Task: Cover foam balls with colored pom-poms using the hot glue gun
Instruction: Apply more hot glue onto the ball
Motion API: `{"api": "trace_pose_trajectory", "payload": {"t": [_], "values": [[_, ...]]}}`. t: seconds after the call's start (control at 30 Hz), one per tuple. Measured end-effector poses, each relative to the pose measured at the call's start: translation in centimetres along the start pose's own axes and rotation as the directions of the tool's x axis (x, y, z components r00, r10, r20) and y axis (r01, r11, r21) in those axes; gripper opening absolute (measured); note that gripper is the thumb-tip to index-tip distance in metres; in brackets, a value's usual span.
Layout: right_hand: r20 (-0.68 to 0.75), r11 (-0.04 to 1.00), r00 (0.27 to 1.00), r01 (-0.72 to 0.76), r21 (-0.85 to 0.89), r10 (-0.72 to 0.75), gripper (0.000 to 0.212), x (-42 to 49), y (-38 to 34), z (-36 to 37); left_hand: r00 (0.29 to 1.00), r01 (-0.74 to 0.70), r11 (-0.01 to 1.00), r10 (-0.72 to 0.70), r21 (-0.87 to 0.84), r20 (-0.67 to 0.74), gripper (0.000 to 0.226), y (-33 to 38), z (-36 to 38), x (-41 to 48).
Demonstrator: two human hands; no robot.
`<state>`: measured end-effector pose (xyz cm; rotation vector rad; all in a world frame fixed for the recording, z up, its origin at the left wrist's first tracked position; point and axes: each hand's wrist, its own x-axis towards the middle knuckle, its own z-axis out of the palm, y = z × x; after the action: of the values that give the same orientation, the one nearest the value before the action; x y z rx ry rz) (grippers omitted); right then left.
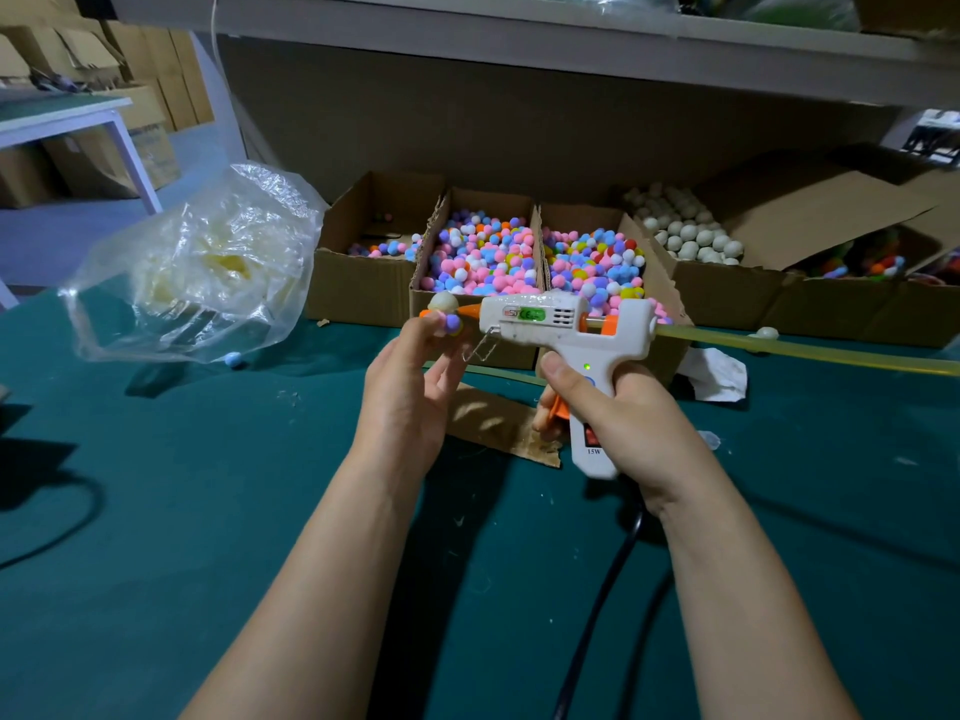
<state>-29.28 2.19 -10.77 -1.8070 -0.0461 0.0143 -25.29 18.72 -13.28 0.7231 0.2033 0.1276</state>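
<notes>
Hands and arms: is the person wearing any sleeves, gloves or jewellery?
No. The left hand and right hand are ungloved, with no rings, watch or bracelet showing. The left forearm and right forearm are bare to the frame's lower edge; no sleeve appears.

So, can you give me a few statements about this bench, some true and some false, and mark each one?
1. The right hand grips the glue gun. True.
2. The left hand is empty. False: it holds a foam ball that has a few pom-poms stuck to it.
3. The glue gun's nozzle points at the foam ball. True.
4. The loose pom-poms are all white. False: they are mixed pink, blue, purple, orange and white.
5. The glue gun has no glue stick. False: a glue stick juts out of its back.
</notes>
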Motion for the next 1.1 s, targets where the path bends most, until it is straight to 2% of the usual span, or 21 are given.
{"api": "trace_pose_trajectory", "payload": {"t": [0.1,0.17,0.23,0.47,0.7,0.87,1.1], "values": [[-0.01,1.0,1.0,0.0,-0.003,0.0,0.024,-0.01,0.04,-0.06,1.0,0.013,1.0,-0.013,-0.002,-0.01,0.008,0.1,0.01,-0.12],[-0.014,1.0,1.0,0.0,-0.002,0.0,0.023,-0.02,0.02,-0.07,0.999,0.037,0.999,-0.038,-0.036,-0.025,0.026,0.11,0.0,-0.21],[-0.015,1.0,1.0,0.001,-0.001,-0.001,0.023,-0.03,0.0,-0.07,0.998,0.046,0.997,-0.049,-0.061,-0.047,0.033,0.13,0.02,-0.27],[-0.013,1.0,1.0,-0.008,-0.015,0.008,0.026,0.03,0.06,-0.03,0.996,0.055,0.998,-0.056,-0.018,-0.065,0.018,0.19,0.13,-0.18],[0.022,1.0,1.0,0.004,-0.01,-0.004,0.024,0.02,0.08,0.23,0.997,0.047,0.999,-0.046,0.02,-0.058,0.041,0.02,0.1,-0.11],[0.005,0.999,1.0,0.027,0.033,-0.027,0.026,-0.02,0.02,0.14,1.0,0.018,0.999,-0.017,0.03,-0.026,0.043,-0.11,0.03,-0.03],[0.037,0.999,0.999,0.031,0.007,-0.031,0.02,0.01,0.08,0.32,0.999,0.008,1.0,-0.007,0.011,-0.032,0.041,-0.17,0.04,0.05]]}}
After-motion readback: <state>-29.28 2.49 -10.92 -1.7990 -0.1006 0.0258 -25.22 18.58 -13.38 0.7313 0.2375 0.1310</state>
